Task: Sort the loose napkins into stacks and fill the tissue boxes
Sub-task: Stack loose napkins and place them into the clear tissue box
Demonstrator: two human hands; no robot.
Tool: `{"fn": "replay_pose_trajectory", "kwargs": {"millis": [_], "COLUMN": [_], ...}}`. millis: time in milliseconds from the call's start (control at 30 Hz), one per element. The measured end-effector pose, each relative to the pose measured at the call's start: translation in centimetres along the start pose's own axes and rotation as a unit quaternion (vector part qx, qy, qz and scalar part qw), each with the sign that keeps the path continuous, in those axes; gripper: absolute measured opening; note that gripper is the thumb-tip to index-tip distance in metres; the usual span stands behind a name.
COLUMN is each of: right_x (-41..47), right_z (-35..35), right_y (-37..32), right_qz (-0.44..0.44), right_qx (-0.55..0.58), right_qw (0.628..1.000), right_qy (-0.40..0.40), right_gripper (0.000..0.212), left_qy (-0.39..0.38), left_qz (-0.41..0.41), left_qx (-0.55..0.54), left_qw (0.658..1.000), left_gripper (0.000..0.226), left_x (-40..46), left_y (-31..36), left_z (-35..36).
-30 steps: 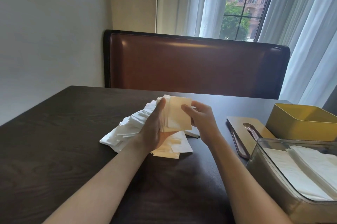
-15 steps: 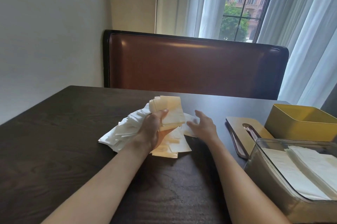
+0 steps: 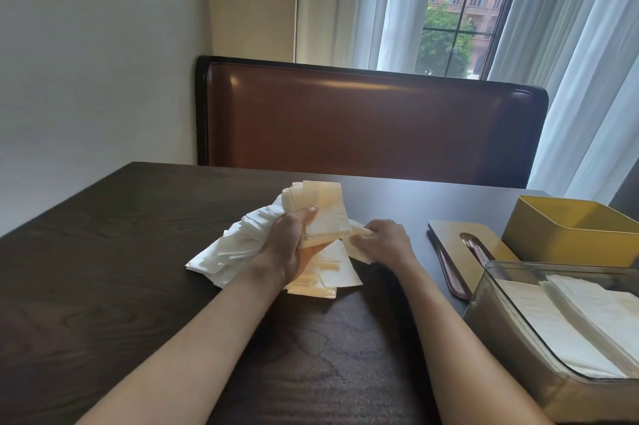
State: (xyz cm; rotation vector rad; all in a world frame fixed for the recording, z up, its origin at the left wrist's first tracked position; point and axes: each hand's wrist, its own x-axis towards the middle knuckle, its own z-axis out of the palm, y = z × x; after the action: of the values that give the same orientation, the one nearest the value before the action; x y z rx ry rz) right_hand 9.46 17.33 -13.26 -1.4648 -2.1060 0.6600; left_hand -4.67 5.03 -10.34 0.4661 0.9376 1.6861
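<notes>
My left hand (image 3: 288, 244) grips a thick stack of cream napkins (image 3: 321, 208), held upright above the table. Under and left of it lies a loose heap of white napkins (image 3: 228, 248), with more cream napkins (image 3: 332, 277) spread in front. My right hand (image 3: 383, 239) pinches a cream napkin (image 3: 359, 244) at the heap's right edge, low on the table. A clear tissue box (image 3: 511, 317) at the near right holds white napkins (image 3: 594, 314). An open yellow box (image 3: 567, 241) stands behind it.
A flat lid with a slot (image 3: 463, 244) lies between the heap and the yellow box. The dark wooden table (image 3: 103, 269) meets a brown leather bench back (image 3: 363, 127). Curtains and a window are behind.
My right hand let go of the held stack, dropped to the table and took hold of a loose cream napkin. My left hand lowered slightly with the stack.
</notes>
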Motion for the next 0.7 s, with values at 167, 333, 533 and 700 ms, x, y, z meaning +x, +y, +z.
{"fn": "replay_pose_trajectory", "kwargs": {"millis": [167, 333, 533, 700], "right_x": [-0.6, -2.0, -2.7, -3.2], "right_z": [-1.0, -2.2, -3.1, -3.8], "right_y": [-1.0, -1.9, -2.8, -3.6], "right_qz": [-0.027, -0.03, -0.042, -0.057], "right_qx": [0.117, 0.366, 0.561, 0.688], "right_qw": [0.992, 0.93, 0.825, 0.717], "right_qy": [0.04, 0.008, -0.056, -0.101], "right_gripper": [0.017, 0.024, 0.044, 0.029], "left_qy": [0.003, 0.006, 0.015, 0.016], "left_qz": [0.0, -0.002, 0.001, -0.006], "left_qx": [-0.004, -0.001, 0.004, 0.013], "left_qw": [1.0, 1.0, 1.0, 1.0], "left_gripper": [0.026, 0.029, 0.028, 0.032], "left_x": [0.0, 0.2, 0.2, 0.2], "left_y": [0.0, 0.0, 0.1, 0.0], "left_z": [0.0, 0.0, -0.1, -0.1]}}
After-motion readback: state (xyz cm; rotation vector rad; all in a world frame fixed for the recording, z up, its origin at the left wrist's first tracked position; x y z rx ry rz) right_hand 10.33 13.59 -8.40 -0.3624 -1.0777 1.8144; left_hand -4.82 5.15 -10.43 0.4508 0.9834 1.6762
